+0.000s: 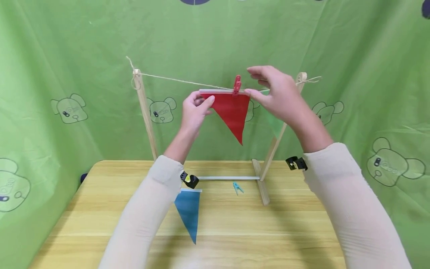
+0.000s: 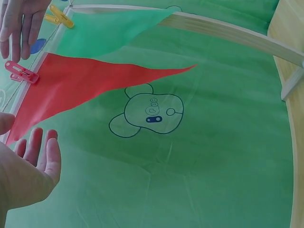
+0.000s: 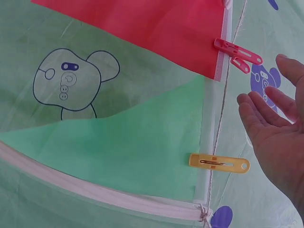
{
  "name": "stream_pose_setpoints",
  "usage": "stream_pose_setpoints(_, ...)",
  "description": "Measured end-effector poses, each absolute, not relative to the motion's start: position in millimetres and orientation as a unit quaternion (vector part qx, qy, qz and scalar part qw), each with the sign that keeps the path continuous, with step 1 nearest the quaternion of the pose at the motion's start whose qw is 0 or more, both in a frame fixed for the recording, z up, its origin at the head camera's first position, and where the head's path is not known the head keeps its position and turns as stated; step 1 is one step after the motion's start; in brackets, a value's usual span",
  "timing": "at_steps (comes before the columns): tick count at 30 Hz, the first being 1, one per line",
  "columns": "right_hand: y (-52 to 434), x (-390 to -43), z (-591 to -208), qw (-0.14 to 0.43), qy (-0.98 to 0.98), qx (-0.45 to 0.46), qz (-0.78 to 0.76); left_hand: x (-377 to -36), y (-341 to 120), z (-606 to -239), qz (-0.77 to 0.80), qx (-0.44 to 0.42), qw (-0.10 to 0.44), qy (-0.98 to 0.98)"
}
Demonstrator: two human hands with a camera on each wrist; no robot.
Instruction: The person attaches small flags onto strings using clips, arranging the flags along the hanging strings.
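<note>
A red pennant (image 1: pixel 231 112) with a white top strip hangs along the string (image 1: pixel 174 79). One red clothespin (image 1: pixel 237 85) clamps its strip to the string, right of the pennant's middle. My left hand (image 1: pixel 196 110) pinches the pennant's upper left corner, thumb in front and fingers behind. Close to the clothespin is my right hand (image 1: pixel 279 87), its fingers spread and holding nothing; the right wrist view shows a gap between the fingers and the clothespin (image 3: pixel 237 53). Beside the red pennant, a green pennant (image 3: pixel 142 152) hangs from a yellow clothespin (image 3: pixel 218 163).
Wooden posts (image 1: pixel 145 112) carry the string at either end. On the table (image 1: pixel 235 228) lie a blue pennant (image 1: pixel 189 211), partly behind the left sleeve, and a teal clothespin (image 1: pixel 237 188). A white bar (image 1: pixel 228 178) runs to the right post's foot (image 1: pixel 263 190). Green curtains surround everything.
</note>
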State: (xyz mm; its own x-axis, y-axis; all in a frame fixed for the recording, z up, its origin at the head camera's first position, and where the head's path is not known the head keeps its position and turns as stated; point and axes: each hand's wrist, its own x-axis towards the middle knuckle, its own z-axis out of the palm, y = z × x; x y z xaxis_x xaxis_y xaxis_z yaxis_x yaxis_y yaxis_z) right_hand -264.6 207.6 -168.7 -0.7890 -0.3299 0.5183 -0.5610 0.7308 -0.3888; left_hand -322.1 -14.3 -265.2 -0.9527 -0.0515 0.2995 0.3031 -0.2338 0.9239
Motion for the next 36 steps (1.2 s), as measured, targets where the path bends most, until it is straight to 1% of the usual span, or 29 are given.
stream_pose_setpoints(7, 210.8, -259.1, -186.8, 0.233, -0.877, 0.263, 0.329, -314.1, -29.5, -277.9, -0.764, -0.104, 0.114, -0.627)
stream_pose_setpoints(14, 215.0, -252.7, -206.6, 0.270, -0.839, 0.283, 0.377, -301.4, -47.1, -290.9, -0.732, -0.129, 0.119, -0.658)
stream_pose_setpoints(22, 219.6, -245.1, -233.6, 0.292, -0.815, 0.304, 0.396, -286.2, -62.3, -303.8, -0.703, -0.167, 0.128, -0.679)
stream_pose_setpoints(29, 226.0, -240.5, -259.8, 0.297, -0.807, 0.308, 0.407, -275.3, -64.4, -312.2, -0.675, -0.187, 0.135, -0.701)
stream_pose_setpoints(36, 233.6, -234.8, -286.5, 0.296, -0.806, 0.296, 0.418, -272.4, -64.3, -325.0, -0.654, -0.200, 0.134, -0.717)
